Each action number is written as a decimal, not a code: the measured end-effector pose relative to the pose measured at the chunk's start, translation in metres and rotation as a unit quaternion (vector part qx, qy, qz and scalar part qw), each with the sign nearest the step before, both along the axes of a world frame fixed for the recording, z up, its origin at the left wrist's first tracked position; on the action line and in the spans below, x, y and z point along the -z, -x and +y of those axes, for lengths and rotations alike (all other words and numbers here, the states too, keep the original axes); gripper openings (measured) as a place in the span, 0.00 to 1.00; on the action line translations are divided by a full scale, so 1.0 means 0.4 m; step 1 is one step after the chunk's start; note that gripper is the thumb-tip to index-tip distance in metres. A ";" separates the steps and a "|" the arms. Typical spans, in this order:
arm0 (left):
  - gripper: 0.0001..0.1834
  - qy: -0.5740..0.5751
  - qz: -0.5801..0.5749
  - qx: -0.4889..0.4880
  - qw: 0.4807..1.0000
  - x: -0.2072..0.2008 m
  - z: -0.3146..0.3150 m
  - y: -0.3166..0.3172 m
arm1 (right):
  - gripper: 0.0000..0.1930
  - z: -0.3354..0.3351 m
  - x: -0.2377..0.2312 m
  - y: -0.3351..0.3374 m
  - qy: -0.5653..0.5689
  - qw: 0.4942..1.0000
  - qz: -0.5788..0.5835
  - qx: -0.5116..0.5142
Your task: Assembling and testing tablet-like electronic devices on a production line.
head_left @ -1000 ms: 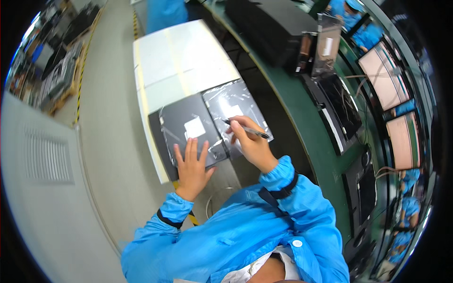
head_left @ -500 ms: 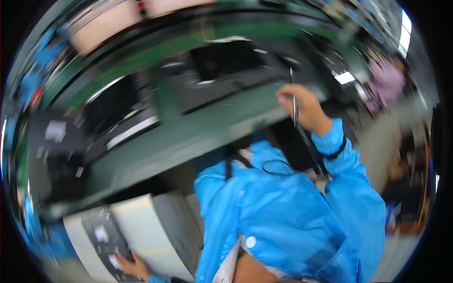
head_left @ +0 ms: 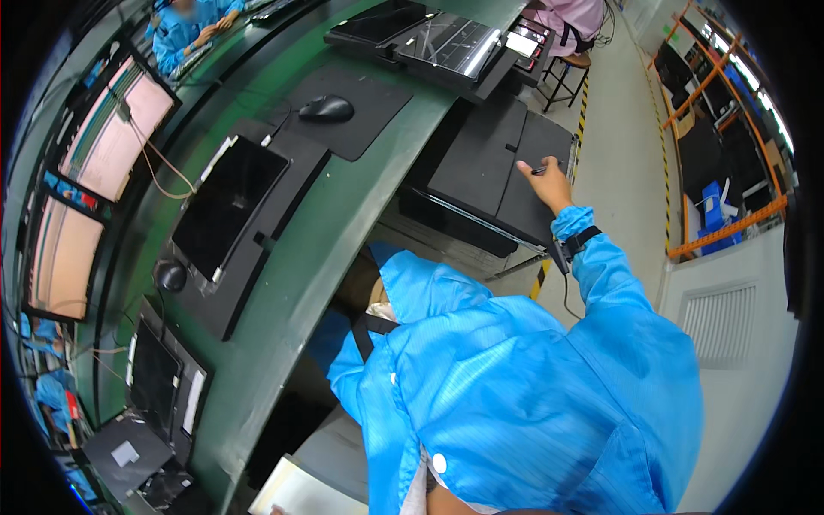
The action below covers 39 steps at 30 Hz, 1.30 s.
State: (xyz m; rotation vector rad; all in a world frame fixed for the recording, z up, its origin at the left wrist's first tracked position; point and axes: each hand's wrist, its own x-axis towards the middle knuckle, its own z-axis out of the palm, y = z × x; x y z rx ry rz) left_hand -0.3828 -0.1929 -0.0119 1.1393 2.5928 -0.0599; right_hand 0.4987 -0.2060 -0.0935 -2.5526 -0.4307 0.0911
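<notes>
Pen (head_left: 540, 171) brought from the bagged panels to a dark panel (head_left: 542, 137).
The body has been turned; the pen is held in the partly curled right hand (head_left: 551, 185) above the far dark panel, contact unclear. The bagged panels are now left out of view. Only a fingertip of the left hand (head_left: 276, 511) is shown by the near white tabletop (head_left: 311, 495); its grip cannot be told.

Bench: I view a green bench (head_left: 296, 292) | Upon it: I note a black mat (head_left: 373, 116) carrying a mouse (head_left: 326, 108), and a black slab (head_left: 245, 287) under a dark screen (head_left: 232, 202) | Stand: I find two flat black panels (head_left: 476, 150), side by side, on a low stand (head_left: 489, 222) | Floor: I record a stool (head_left: 573, 61) and striped tape (head_left: 582, 116) on grey flooring (head_left: 618, 172)
</notes>
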 end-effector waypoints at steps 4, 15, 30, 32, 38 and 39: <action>0.31 0.030 -0.331 0.189 0.924 -0.078 0.081 -0.372 | 0.53 0.156 0.001 0.064 -0.008 1.000 0.014 0.025; 0.45 0.196 -0.748 0.186 0.606 0.279 0.469 -1.288 | 0.45 0.148 0.063 0.073 -0.032 0.993 0.047 -0.108; 0.25 0.090 -0.820 -0.117 0.553 0.151 0.312 -0.818 | 0.14 0.145 -0.281 0.465 -0.222 0.772 0.079 -0.590; 0.25 0.010 -0.811 -0.184 0.555 0.137 0.209 -0.647 | 0.15 0.214 -0.285 0.509 -0.217 0.717 0.074 -0.658; 0.30 -0.311 -0.653 -0.322 0.611 0.009 -0.355 -0.362 | 0.12 0.384 -0.309 0.809 -0.175 0.489 0.109 -0.847; 0.30 -0.370 -0.628 -0.312 0.609 0.014 -0.450 -0.342 | 0.10 0.404 -0.308 0.869 -0.176 0.446 0.125 -0.869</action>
